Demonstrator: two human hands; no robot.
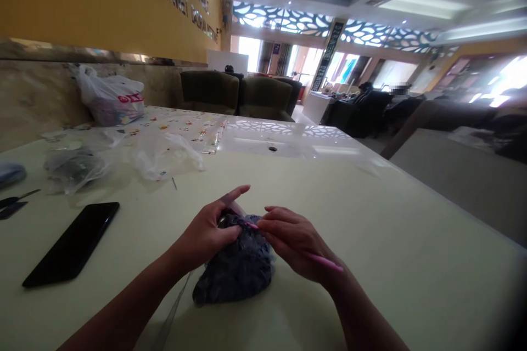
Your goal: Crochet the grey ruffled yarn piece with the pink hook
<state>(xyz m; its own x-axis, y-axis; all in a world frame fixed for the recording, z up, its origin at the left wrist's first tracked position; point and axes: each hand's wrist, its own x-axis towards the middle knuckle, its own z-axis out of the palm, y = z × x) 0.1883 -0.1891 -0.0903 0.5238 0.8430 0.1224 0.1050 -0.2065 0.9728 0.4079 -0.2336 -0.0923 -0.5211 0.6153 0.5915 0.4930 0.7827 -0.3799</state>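
A dark blue-grey piece of crochet-like fabric (236,271) lies bunched on the pale table between my hands. My left hand (214,227) grips its upper edge, thumb in front and index finger stretched out to the upper right. In my right hand (294,236) is a pink hook-like tool (323,261), pinched near its front end, its tip at the top edge of the fabric. The tool's rear end sticks out past my right palm. A thin grey strand (175,307) runs down from the fabric toward the near table edge.
A black phone (74,244) lies at the left, with scissors (18,200) beyond it. Clear plastic bags (167,156) and a bag with dark contents (76,167) sit behind. A full white bag (113,98) stands by the wall. Armchairs (265,97) line the far side; a person sits at the right back.
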